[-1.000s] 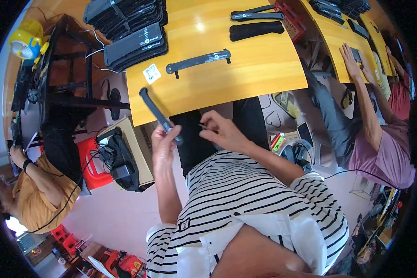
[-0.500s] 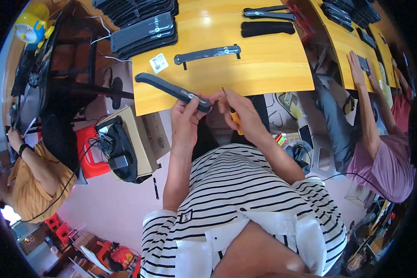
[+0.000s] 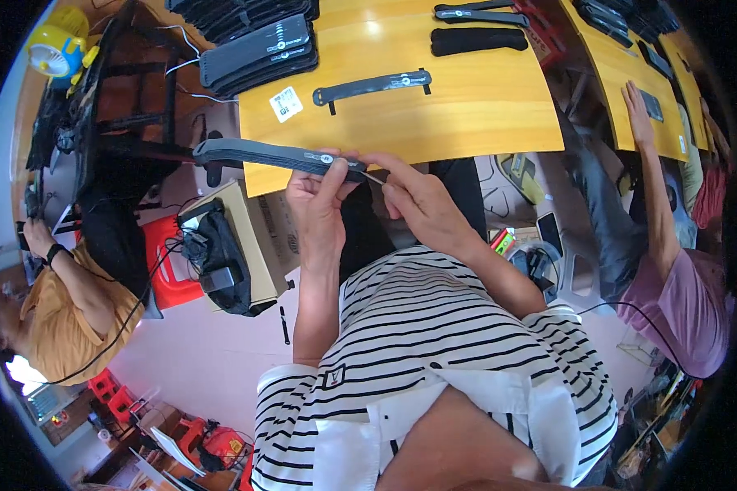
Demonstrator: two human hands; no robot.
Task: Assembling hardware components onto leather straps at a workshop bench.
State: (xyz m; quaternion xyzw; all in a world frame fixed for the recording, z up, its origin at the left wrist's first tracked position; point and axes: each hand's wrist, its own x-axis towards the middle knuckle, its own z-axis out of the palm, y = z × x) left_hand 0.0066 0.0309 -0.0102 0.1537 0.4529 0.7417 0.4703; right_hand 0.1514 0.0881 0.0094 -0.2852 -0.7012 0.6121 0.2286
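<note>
The left hand (image 3: 319, 196) pinches one long dark strip-shaped part (image 3: 274, 155) near its right end, thumb over fingers, holding it level just off the near edge of the yellow table (image 3: 467, 114), seemingly to steady it for the other hand. The right hand (image 3: 413, 192) has its fingertips pressed together on a thin pointed tool (image 3: 374, 177) set against that end. On the table lie one stack of dark flat parts (image 3: 258, 51), one small white label (image 3: 286, 104) and one similar single strip (image 3: 373, 84).
</note>
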